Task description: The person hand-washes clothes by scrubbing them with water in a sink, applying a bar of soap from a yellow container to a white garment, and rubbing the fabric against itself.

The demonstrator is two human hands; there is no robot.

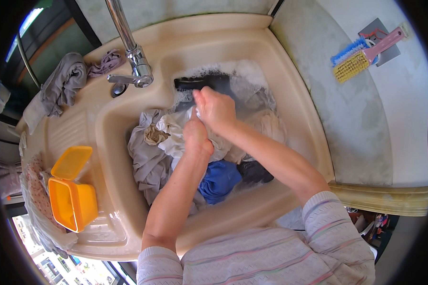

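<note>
Over a beige sink basin (296, 85) with soapy water, my left hand (197, 137) and my right hand (215, 107) meet, both closed on a white cloth (173, 124) bunched between them. Grey fabric (149, 167) lies to the left of my hands, with a small beige cloth (155, 135) on it. A blue cloth (219, 180) and a dark cloth (255, 171) lie below my hands, near the front wall. Behind them, a black item (203, 82) sits partly in the water. Pale wet fabric (265, 124) lies at the right. My fingers hide part of the white cloth.
A chrome faucet (139, 66) rises at the back left. Grey rolled cloth (66, 76) and a mauve cloth (108, 63) rest on the rim. An orange plastic container (87, 203) with its lid raised stands on the ribbed drainboard (69, 131). Scrubbing brushes (353, 66) hang on the right wall.
</note>
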